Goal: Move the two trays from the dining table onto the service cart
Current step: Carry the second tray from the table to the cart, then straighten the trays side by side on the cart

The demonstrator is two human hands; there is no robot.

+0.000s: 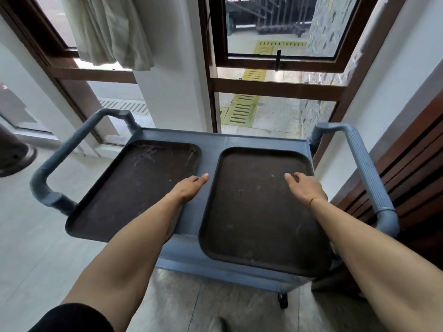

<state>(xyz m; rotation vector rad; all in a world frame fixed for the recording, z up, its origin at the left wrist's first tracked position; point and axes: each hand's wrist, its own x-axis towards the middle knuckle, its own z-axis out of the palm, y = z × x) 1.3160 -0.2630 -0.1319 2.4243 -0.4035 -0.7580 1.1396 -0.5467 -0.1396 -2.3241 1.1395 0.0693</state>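
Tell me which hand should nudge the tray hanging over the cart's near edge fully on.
Right. The right hand is already over the right tray, whose near end overhangs the cart. The left hand sits over the strip between it and the left tray, so it looks less well placed.

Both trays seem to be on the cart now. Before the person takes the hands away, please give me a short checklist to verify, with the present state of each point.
1. Left tray lies on the cart top: ok.
2. Right tray lies fully on the cart: not ok, its near edge seems to overhang the front.
3. Trays apart, not stacked: ok.
4. Left hand grips nothing, fingers flat: ok.
5. Right hand grips nothing, over the right tray: ok.
6. Cart wheels locked: cannot tell.
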